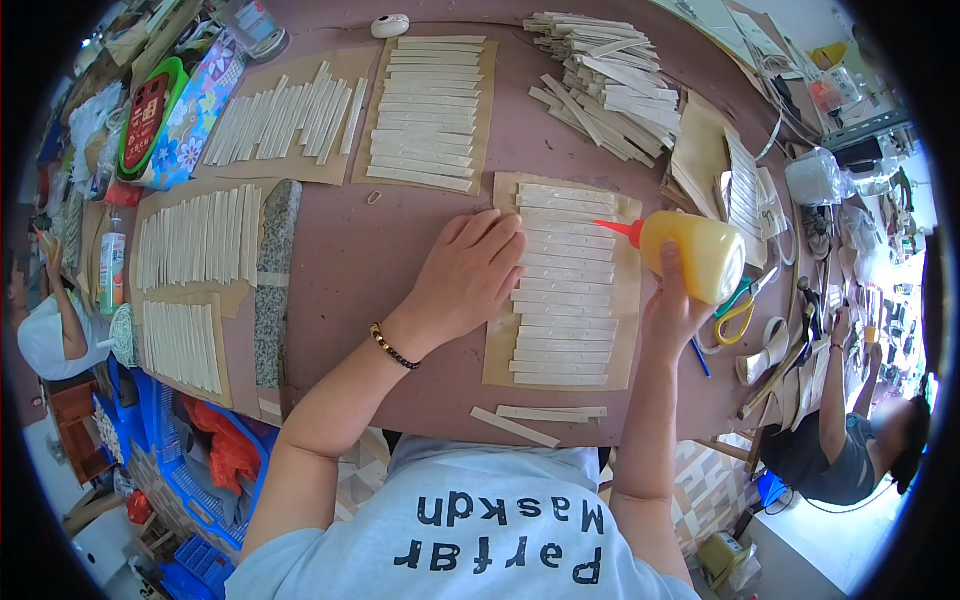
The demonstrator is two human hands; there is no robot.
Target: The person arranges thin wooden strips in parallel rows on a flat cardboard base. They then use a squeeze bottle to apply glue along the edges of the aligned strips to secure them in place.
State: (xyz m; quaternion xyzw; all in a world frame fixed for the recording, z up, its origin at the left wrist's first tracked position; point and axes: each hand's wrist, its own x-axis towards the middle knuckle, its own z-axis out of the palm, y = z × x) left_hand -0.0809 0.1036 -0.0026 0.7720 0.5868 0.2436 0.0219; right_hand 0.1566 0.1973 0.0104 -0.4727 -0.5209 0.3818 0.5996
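Observation:
A brown paper sheet point(628, 300) lies in front of me, bearing a column of pale flat strips point(566, 270) set crosswise, with small marks along them. My left hand point(468, 270) rests at the sheet's left edge, fingers stretched out flat over the strips' left ends, holding nothing. In my right hand point(672, 312) is a squeeze glue bottle point(700, 250) with yellowish contents, tilted on its side. Its red nozzle tip points left, over the right ends of the upper strips. Two loose strips point(550, 412) lie at the table's near edge.
More sheets of strips point(425, 110) lie at the back and left. A heap of loose strips point(620, 85) is at the back right. Scissors point(740, 312) lie to the right; a stone slab point(277, 290) and a flowered box point(205, 110) stand left. Other people sit on both sides.

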